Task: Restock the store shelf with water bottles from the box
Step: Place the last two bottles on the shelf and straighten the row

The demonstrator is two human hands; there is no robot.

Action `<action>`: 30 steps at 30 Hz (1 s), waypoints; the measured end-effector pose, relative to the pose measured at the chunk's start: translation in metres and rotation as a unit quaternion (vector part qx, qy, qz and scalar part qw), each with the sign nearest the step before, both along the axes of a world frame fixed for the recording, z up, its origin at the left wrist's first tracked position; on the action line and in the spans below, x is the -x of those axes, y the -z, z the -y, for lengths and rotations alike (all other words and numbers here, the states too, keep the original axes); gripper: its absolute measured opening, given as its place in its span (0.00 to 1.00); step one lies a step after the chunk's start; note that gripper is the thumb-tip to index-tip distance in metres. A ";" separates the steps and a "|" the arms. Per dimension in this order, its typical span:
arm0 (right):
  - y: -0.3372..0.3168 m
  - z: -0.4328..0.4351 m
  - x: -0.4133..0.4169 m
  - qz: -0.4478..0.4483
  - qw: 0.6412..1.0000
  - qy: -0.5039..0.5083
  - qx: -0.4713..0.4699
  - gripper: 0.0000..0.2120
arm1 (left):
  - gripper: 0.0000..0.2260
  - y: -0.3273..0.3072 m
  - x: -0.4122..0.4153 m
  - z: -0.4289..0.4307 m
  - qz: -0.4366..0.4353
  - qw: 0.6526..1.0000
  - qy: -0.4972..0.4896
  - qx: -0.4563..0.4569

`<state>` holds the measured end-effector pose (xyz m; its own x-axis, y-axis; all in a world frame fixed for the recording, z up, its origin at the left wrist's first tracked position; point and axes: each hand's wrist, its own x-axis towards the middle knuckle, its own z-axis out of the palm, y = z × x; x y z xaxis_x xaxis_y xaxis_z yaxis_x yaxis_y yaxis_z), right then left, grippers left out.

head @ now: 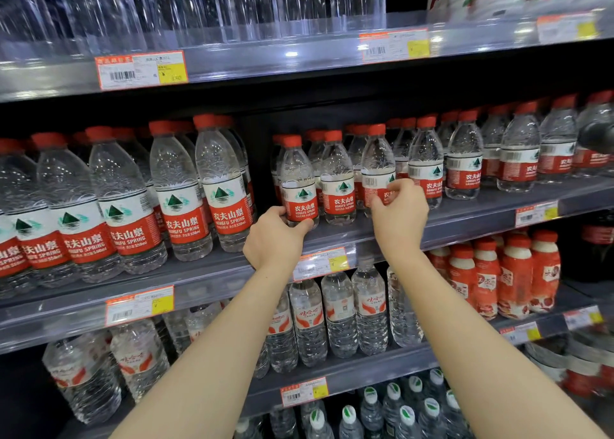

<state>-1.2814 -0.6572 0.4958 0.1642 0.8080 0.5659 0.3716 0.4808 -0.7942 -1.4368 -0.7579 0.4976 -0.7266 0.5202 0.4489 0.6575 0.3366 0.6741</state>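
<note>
Left hand: the left hand (pixel 274 239) grips the base of the end small bottle (pixel 298 179), thumb under the red label and fingers wrapped round the far side.
Right hand: the right hand (pixel 400 216) has its fingers curled round the lower label of the third small bottle (pixel 377 162); it looks like a light grasp rather than a bare touch.
Where the bottles are: both held bottles stand upright at the front of the middle shelf (pixel 471 217), with one more small bottle (pixel 337 179) between them, touching or nearly so.
Done so far: the row of small red-capped bottles runs along the front edge to the right with further rows behind it, so this part of the shelf looks close to full.
Step in hand: probably setting or straightening these two bottles in the front row; neither hand has let go.
Left to do: a dark gap shows between the end small bottle and the larger 550 ml bottles (pixel 179 189) on the left, which may take more stock.
Box: not in view, so how many bottles remain in it cannot be told.
Overall: well along for this shelf, by my reading.
</note>
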 end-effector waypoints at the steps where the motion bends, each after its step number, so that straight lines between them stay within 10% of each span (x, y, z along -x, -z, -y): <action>1: 0.000 -0.002 -0.003 0.005 1.000 0.003 0.005 0.16 | 0.23 0.000 0.001 0.000 0.001 1.000 0.001 -0.001; 30: 0.002 -0.026 0.004 0.190 0.978 0.077 0.042 0.15 | 0.23 0.002 0.003 -0.001 -0.007 1.000 0.003 0.004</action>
